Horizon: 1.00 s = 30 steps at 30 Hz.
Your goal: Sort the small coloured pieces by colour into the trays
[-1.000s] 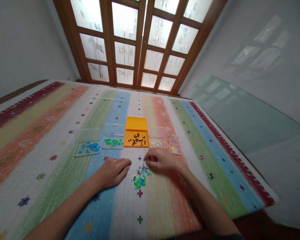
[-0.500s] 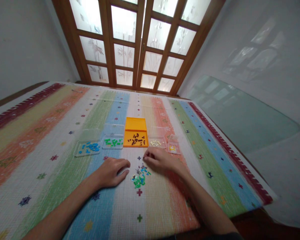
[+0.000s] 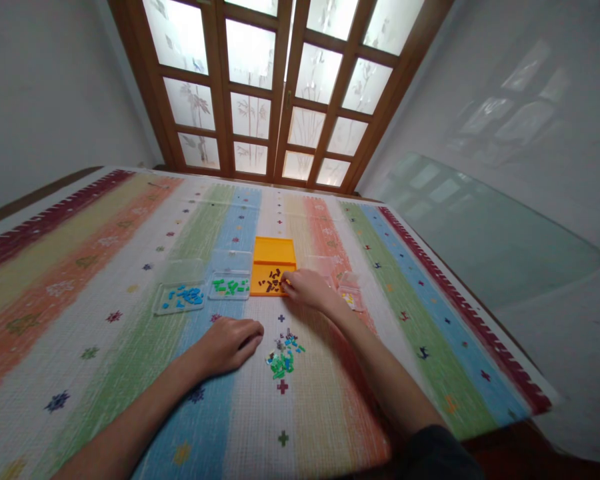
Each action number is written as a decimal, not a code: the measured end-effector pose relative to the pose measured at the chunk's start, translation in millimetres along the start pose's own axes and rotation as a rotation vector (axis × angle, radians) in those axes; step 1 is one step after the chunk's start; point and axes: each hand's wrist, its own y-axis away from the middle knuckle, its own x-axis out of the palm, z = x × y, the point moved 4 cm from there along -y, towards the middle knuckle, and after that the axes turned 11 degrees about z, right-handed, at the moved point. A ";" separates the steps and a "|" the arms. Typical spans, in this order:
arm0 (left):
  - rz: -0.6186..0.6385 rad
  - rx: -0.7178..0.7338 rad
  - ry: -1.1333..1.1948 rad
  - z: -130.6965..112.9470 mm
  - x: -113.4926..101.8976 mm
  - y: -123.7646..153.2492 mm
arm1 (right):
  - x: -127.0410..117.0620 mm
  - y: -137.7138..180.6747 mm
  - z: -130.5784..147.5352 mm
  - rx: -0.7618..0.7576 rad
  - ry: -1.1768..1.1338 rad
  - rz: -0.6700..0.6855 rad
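Note:
My right hand (image 3: 306, 288) reaches over the right side of an open orange box (image 3: 254, 285) with small dark brown pieces (image 3: 270, 283) in it. Its fingertips are pinched together low over those pieces; what they hold, if anything, is hidden. My left hand (image 3: 233, 341) rests on the tablecloth, fingers curled and thumb against them, with nothing visible in it. Just right of that hand lies a loose pile of small green, blue and dark pieces (image 3: 283, 362).
Left of the orange box stand clear boxes of green pieces (image 3: 230, 287) and blue pieces (image 3: 183, 297). To the right, a small clear box (image 3: 351, 300) holds yellow pieces; another is mostly behind my right hand. A striped cloth (image 3: 125, 387) covers the table.
My right hand has moved forward from beside the pile to the orange box. My left thumb and fingers, apart before, have closed together; that hand stays in about the same place.

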 end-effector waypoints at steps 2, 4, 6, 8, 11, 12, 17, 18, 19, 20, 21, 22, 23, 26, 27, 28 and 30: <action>-0.010 0.005 0.014 0.6 0.0 -0.1 | 0.2 2.3 -1.9 0.005 -0.001 -0.008; -0.024 0.006 0.030 1.2 -0.2 -0.4 | 0.6 8.5 -2.2 -0.010 -0.008 -0.009; -0.041 0.005 0.046 1.4 -0.7 -0.6 | 2.7 17.1 -0.6 -0.048 -0.037 -0.006; -0.053 0.002 0.060 1.0 -1.2 -0.7 | 7.9 26.6 2.6 -0.108 -0.131 0.001; -0.096 0.017 0.082 -0.9 -2.5 -0.3 | 22.2 39.3 7.7 -0.194 -0.398 0.050; -0.118 0.028 0.089 -1.7 -3.0 0.0 | 27.8 42.7 9.4 -0.215 -0.483 0.073; -0.228 0.091 0.098 -4.6 -3.6 0.7 | 47.0 52.4 19.2 -0.314 -0.734 0.096; -0.248 0.105 0.095 -5.2 -3.7 0.8 | 49.4 53.0 21.2 -0.326 -0.781 0.102; -0.262 0.118 0.092 -6.0 -3.8 0.9 | 51.5 53.3 23.2 -0.335 -0.823 0.107; -0.271 0.128 0.089 -6.7 -3.8 0.8 | 53.3 53.4 24.9 -0.339 -0.858 0.109; -0.273 0.135 0.085 -7.4 -3.8 0.5 | 54.8 53.2 26.3 -0.337 -0.886 0.106; -0.274 0.141 0.083 -8.2 -3.8 0.3 | 56.2 53.0 27.3 -0.329 -0.908 0.102; -0.272 0.147 0.081 -8.9 -3.9 0.0 | 57.6 52.7 28.0 -0.318 -0.926 0.101; -0.264 0.145 0.075 -9.3 -3.7 -0.3 | 61.7 52.0 28.8 -0.278 -0.965 0.122; -0.262 0.140 0.070 -8.9 -3.4 -0.2 | 62.6 52.0 28.8 -0.269 -0.969 0.129; -0.258 0.131 0.064 -8.1 -2.9 -0.1 | 63.1 52.0 28.7 -0.262 -0.968 0.131; -0.243 0.116 0.056 -6.5 -1.3 0.0 | 62.5 52.5 28.7 -0.263 -0.951 0.121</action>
